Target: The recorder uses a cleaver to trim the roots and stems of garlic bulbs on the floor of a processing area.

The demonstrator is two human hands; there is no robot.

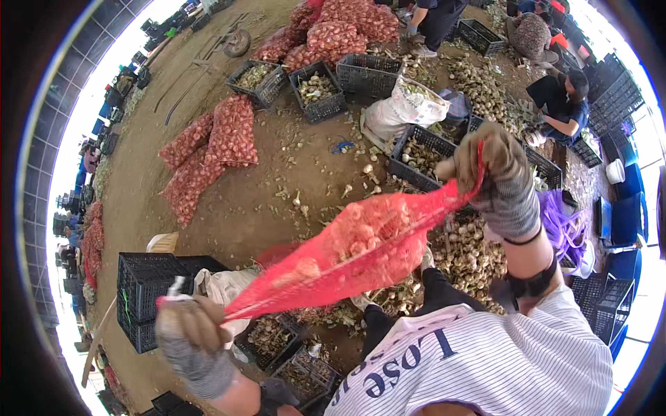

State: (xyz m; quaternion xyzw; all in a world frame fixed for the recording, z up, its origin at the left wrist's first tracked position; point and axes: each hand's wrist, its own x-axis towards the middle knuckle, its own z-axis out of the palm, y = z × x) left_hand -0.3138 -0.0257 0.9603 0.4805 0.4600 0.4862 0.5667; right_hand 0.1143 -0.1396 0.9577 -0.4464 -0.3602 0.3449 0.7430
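Observation:
A red mesh bag (361,239), partly filled with garlic bulbs, is stretched slantwise between my gloved hands above the ground. My left hand (194,333) is closed round its lower left end, and a bit of white material sticks up by the fingers. Higher up on the right, my right hand (489,180) grips the opposite end, with red mesh looped over the fingers. The bulbs bunch in the middle of the bag. Below it, loose garlic (468,260) lies heaped near my feet, and the bag hides part of the heap.
Full red mesh sacks (232,132) lie at left, with more sacks (340,35) piled at the back. Black crates (319,90) and a white sack (406,111) stand ahead. Stacked crates (142,298) are at near left. A person (565,104) crouches at right beside garlic.

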